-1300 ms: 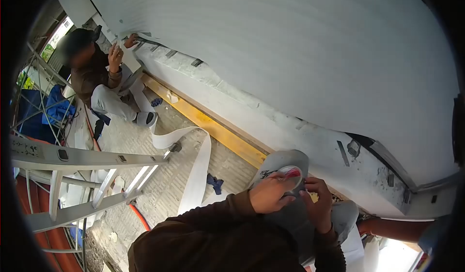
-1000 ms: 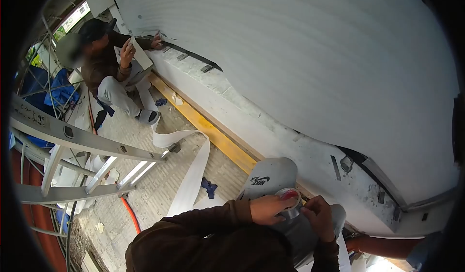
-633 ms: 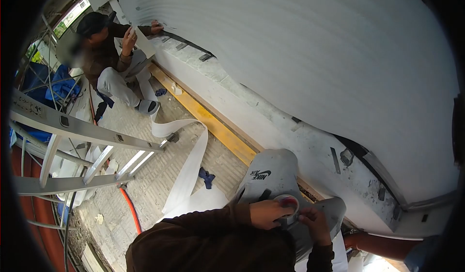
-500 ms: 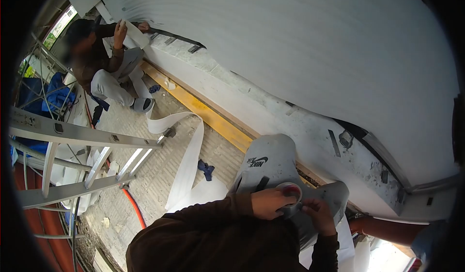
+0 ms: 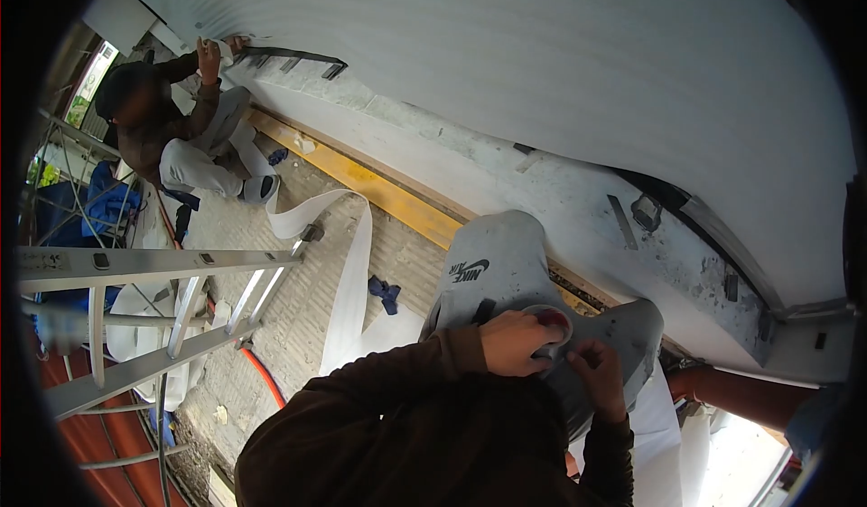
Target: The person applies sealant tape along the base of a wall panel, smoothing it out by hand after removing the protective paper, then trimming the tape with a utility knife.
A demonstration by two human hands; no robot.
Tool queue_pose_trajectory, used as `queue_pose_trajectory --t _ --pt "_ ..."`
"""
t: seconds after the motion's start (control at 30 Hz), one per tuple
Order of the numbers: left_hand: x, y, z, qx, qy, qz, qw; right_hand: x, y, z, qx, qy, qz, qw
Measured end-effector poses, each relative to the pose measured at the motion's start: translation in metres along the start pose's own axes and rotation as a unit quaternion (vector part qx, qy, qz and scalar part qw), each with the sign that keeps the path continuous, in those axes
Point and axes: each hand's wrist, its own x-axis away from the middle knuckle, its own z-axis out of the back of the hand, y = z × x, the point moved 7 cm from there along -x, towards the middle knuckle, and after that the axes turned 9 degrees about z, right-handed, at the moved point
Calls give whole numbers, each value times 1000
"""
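1. left hand (image 5: 513, 342), fingers curled, grips the side of a roll of tape (image 5: 548, 326) held over the person's raised knee.
2. right hand (image 5: 596, 373) sits just beside the roll, fingertips pinched narrow at its lower edge; whether they hold a loose tape end cannot be told.
3. the roll is a pale ring with a red patch showing at its core; any print on it is too small to read.
4. both arms wear dark brown sleeves (image 5: 388, 408) of soft knit cloth.
5. under the hands lie grey trousers (image 5: 506, 272) with "nike air" and a swoosh printed in dark ink, seen upside down.
6. beyond the knee runs a rough grey concrete ledge (image 5: 506, 182) with short dark tape strips stuck on it, and above it a large sheet of white ribbed foam (image 5: 542, 55).
7. a yellow board (image 5: 379, 191) lies along the foot of the ledge on a grooved floor.
8. a long white foam strip (image 5: 348, 281) curls across the floor, near an aluminium ladder (image 5: 181, 272).
9. far off, a co-worker (image 5: 172, 137) crouches with both hands raised to the foam's edge.
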Motion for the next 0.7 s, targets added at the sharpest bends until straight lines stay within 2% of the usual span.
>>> queue_pose_trajectory --t 0.07,0.13,0.27,0.4,0.43,0.47,0.53,0.6,0.67,0.7 --pt "-6 -1 2 6 11 25 1000 2 -11 5 45 47 87 994" --pt "-14 2 0 3 -12 20 1000 7 -12 5 64 57 91 992" --pt "-29 3 -9 -14 11 1 1000 26 -27 14 121 65 120 983" --pt "-42 3 -5 -26 6 27 999 31 -23 26 143 85 97 981" --pt "-40 5 -6 -24 -7 38 999 31 -15 31 110 102 84 985" --pt "-39 5 -10 -25 -20 28 999 30 -6 34 75 126 69 987" --pt "-43 22 -10 -69 38 -93 993 25 -7 33 54 153 174 971" --pt "-51 37 -5 -63 -4 -78 995 23 -9 40 126 169 129 969" --pt "-55 49 -6 -39 0 -67 997 27 -19 42 19 220 121 968" --pt "-55 54 -10 -59 -30 -54 996 28 -23 41 33 186 101 977"
